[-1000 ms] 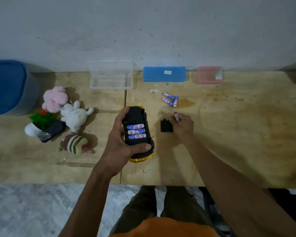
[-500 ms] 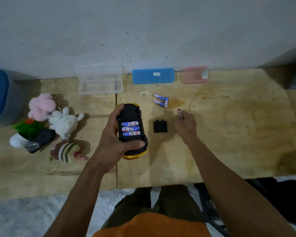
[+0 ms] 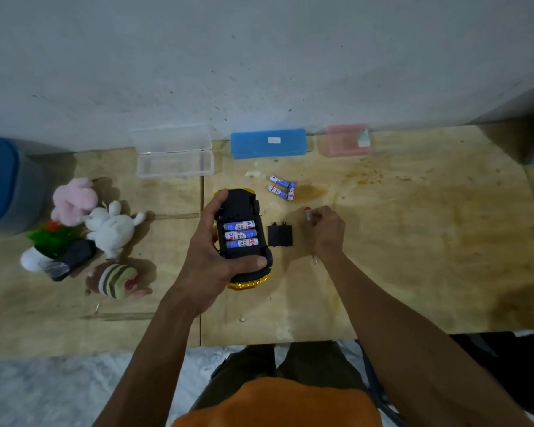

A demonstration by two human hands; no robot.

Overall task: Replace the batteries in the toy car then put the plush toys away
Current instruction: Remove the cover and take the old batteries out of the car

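1. The left hand (image 3: 210, 257) grips the toy car (image 3: 242, 241), which lies upside down near the middle of the tabletop (image 3: 413, 241), fingers over its far end and thumb across its near end
2. The car's battery bay is uncovered and three batteries (image 3: 240, 234) sit in it side by side
3. The black battery cover (image 3: 280, 235) lies flat on the tabletop just right of the car
4. The right hand (image 3: 324, 231) is closed on a small screwdriver (image 3: 307, 212) with a red tip, just right of the cover
5. Three loose batteries (image 3: 282, 188) lie farther toward the back edge
6. The plush toys, pink (image 3: 73, 198), white (image 3: 110, 226) and striped (image 3: 114, 280), lie grouped toward the left edge
7. A clear box (image 3: 174, 155), open, a blue case (image 3: 269, 143) and a pink box (image 3: 346, 140) stand along the back edge
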